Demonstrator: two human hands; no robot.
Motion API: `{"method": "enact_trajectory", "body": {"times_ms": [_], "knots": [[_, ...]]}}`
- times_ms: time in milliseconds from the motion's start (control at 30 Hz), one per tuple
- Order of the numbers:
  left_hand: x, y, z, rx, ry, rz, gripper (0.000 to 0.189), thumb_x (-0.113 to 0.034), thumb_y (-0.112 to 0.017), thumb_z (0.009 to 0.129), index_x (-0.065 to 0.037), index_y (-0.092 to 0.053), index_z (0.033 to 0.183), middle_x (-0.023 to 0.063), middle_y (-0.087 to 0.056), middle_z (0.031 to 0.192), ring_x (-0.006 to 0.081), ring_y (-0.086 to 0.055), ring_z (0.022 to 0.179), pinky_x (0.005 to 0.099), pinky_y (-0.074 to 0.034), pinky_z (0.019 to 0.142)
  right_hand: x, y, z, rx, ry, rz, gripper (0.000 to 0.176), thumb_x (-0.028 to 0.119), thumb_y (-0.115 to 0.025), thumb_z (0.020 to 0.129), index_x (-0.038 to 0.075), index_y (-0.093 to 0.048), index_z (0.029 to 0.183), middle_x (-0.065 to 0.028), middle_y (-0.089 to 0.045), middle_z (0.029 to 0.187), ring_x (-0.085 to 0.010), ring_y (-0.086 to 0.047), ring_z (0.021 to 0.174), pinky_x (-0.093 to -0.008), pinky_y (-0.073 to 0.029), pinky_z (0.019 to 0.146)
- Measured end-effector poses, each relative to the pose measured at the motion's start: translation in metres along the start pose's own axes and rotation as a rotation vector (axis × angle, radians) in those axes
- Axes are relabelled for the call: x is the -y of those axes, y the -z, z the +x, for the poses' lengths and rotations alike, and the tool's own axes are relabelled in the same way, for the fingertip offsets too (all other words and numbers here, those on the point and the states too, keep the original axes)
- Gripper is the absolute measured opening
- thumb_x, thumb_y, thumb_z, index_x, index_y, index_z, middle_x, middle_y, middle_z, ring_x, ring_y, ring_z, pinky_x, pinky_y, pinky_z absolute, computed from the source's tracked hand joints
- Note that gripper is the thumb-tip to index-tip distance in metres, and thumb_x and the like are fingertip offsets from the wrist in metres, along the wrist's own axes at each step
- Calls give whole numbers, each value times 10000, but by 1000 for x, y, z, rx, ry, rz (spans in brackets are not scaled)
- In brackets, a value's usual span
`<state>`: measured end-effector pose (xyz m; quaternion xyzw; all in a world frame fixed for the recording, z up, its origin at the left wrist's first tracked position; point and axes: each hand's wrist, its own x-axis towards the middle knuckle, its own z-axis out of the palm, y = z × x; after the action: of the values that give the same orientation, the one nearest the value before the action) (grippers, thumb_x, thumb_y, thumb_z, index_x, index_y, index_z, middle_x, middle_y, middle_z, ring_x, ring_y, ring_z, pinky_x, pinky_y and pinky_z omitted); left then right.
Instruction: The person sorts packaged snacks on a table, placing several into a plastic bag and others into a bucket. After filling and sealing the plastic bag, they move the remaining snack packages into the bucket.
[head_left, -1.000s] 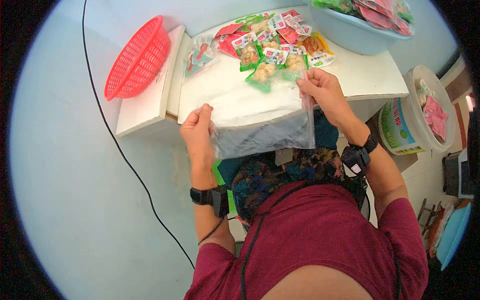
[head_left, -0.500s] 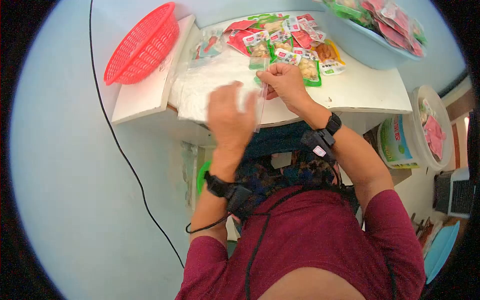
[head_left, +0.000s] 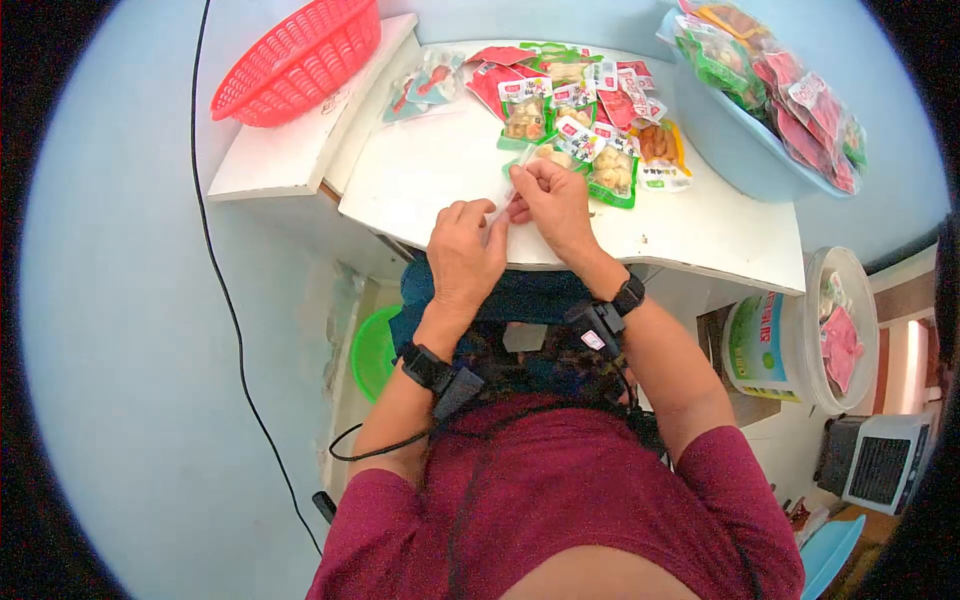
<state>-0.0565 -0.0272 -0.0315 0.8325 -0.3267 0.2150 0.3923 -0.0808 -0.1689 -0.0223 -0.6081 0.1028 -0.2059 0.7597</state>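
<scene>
Close to the front of the white tabletop (head_left: pixel 420 185), my two hands meet at a clear plastic bag (head_left: pixel 496 213). The bag is seen nearly edge-on, so little of it shows. My right hand (head_left: pixel 560 208) pinches its upper edge between thumb and fingers. My left hand (head_left: pixel 465 248) is closed on the near side of the bag, its fingertips partly hidden. Just beyond the right hand lie vacuum-sealed snack packets with green edges (head_left: pixel 613 170), red packets (head_left: pixel 490 88) and a yellow-edged packet (head_left: pixel 660 150), heaped together.
Printed clear pouches (head_left: pixel 432 85) lie at the back left, by a red plastic basket (head_left: pixel 300 62) on a raised ledge. A blue basin (head_left: pixel 735 140) heaped with packets stands at right. Below it is a bucket (head_left: pixel 755 350) holding packets. A green basin (head_left: pixel 372 355) sits under the table.
The clear bag, spread over the tabletop before, is now drawn in narrow between my hands. My left hand has come in to grip it. The view has shifted slightly.
</scene>
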Motion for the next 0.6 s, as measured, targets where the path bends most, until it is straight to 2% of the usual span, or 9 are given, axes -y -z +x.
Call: {"method": "enact_trajectory", "body": {"times_ms": [200, 400, 600], "knots": [[-8, 0, 2, -13, -5, 44, 136, -143, -712, 816, -43, -657, 890, 96, -629, 765, 251, -604, 725, 370, -482, 668, -16, 2, 3, 49, 128, -60, 154, 111, -669, 874, -33, -618, 859, -71, -648, 697, -99, -622, 588, -239, -509, 493], [-4, -2, 4, 18, 67, 54, 143, -164, -697, 830, -41, -666, 894, 101, -658, 806, 252, -618, 702, 374, -490, 663, -12, 2, -1, 57, 106, -50, 97, 59, -651, 872, -29, -619, 845, -53, -644, 709, -86, -600, 586, -229, -492, 504], [-9, -2, 4, 23, 58, 51, 100, -122, -675, 801, -54, -653, 871, 98, -628, 771, 290, -596, 726, 406, -478, 653, -9, 1, -2, 48, 95, -70, 89, 57, -655, 872, -20, -621, 842, -47, -640, 706, -75, -593, 595, -231, -492, 514]]}}
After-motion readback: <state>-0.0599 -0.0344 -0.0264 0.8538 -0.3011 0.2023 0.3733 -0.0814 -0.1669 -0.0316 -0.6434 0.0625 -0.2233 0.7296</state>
